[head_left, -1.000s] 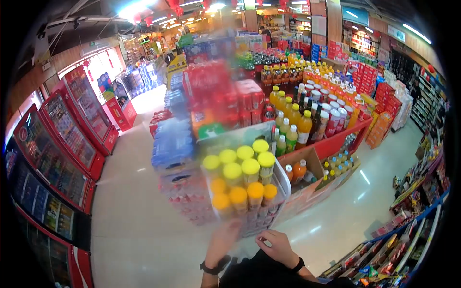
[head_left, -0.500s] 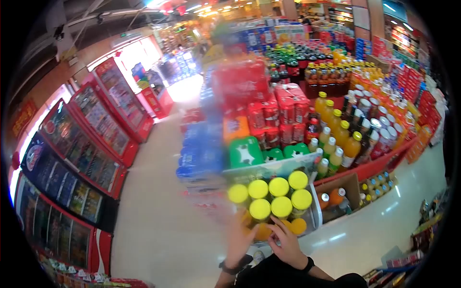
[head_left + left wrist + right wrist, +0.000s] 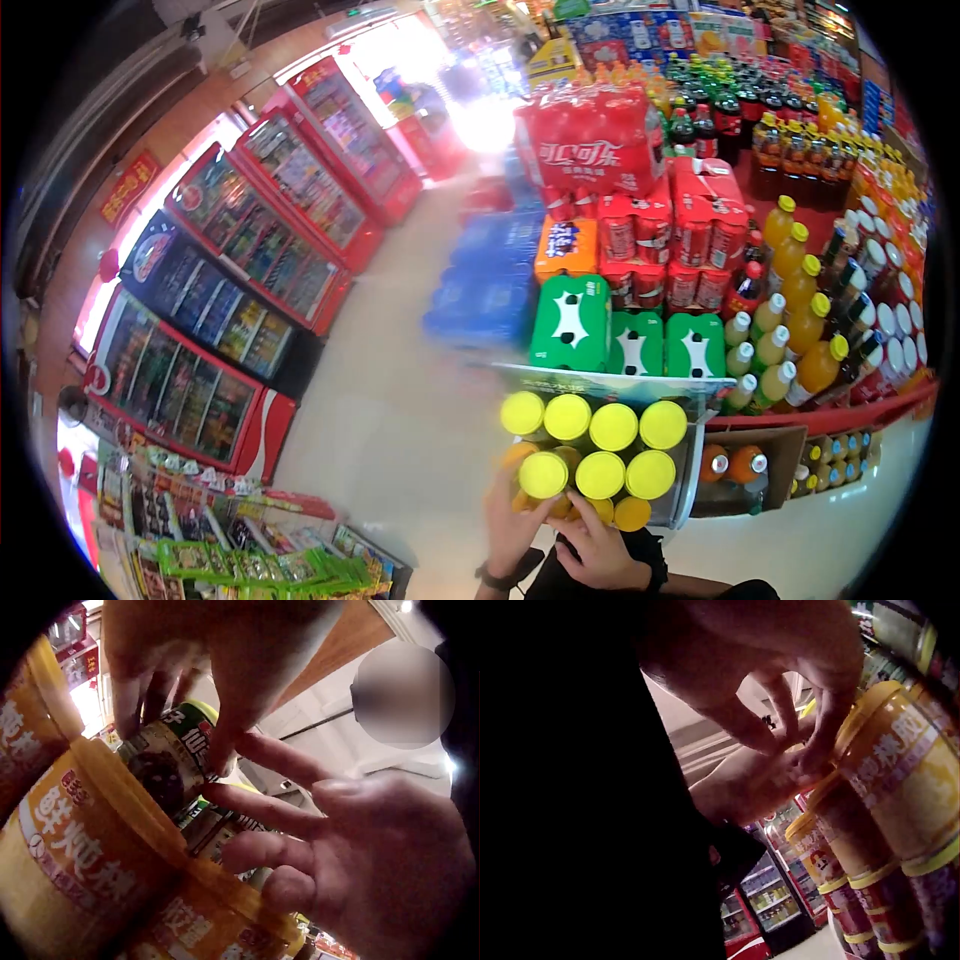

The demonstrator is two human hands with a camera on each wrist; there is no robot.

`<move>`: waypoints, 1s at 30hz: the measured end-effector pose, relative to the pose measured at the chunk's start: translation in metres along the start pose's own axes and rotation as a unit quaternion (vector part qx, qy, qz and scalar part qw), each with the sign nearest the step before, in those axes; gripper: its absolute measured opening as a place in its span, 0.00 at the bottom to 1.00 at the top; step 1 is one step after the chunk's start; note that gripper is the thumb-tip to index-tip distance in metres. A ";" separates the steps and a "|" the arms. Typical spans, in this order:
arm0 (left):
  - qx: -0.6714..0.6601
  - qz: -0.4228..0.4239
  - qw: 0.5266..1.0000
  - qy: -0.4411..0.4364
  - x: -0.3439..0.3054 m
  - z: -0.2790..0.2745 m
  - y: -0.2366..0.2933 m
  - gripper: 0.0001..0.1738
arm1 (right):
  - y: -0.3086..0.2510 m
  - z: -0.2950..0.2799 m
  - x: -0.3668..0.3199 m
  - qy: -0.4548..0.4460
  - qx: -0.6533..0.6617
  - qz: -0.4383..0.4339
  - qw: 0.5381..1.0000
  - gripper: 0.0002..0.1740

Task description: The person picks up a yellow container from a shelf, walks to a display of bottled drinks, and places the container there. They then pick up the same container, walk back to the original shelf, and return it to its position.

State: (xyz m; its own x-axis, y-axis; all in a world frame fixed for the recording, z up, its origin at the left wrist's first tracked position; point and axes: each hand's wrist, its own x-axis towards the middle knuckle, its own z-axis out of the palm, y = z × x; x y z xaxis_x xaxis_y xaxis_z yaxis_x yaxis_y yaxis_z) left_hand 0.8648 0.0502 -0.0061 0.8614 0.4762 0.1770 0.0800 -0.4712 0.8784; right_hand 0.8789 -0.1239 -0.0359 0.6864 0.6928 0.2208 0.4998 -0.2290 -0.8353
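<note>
My left hand [image 3: 508,528] grips a yellow-lidded can [image 3: 543,475] at the front left of the display rack. In the left wrist view its fingers come down around the can's green-and-dark label [image 3: 166,769]. My right hand [image 3: 606,556] is close beside it, fingers extended, with fingertips right at the can's near side. More yellow-lidded cans [image 3: 613,426] stand behind in rows. Orange-lidded tubs [image 3: 79,832] with pale contents line the front, partly hidden under the hands in the head view.
A grey rack rim [image 3: 690,480] bounds the cans on the right. Behind stand green drink cartons [image 3: 572,325] and a red cola multipack [image 3: 590,140]. Juice bottles [image 3: 800,300] fill the right, above a cardboard box [image 3: 775,450]. Drinks fridges [image 3: 180,370] and a snack shelf [image 3: 250,560] lie left.
My head view has swung left and closer over the rack. Both hands have moved forward from the rack's front edge to the cans, and the left now grips a yellow-lidded one.
</note>
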 end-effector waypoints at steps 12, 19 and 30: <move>-0.106 -0.021 0.969 0.223 -0.088 -0.046 -0.021 0.43 | -0.038 0.009 0.007 -0.032 0.043 -0.156 0.986 0.21; -0.058 -0.106 0.938 0.324 -0.170 -0.101 -0.068 0.40 | -0.066 0.078 0.019 -0.142 0.089 -0.236 0.957 0.17; -0.013 -0.192 0.829 0.525 -0.303 -0.235 -0.073 0.42 | -0.177 0.264 0.021 -0.305 0.259 -0.232 0.886 0.27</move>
State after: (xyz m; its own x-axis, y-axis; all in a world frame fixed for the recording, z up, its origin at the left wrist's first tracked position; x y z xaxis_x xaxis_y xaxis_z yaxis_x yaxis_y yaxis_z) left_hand 0.4802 0.1155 -0.0196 -0.1371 0.9778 0.1587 0.2248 -0.1253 0.9663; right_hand 0.6653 0.1118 -0.0166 -0.0229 0.9073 0.4199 0.2359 0.4130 -0.8796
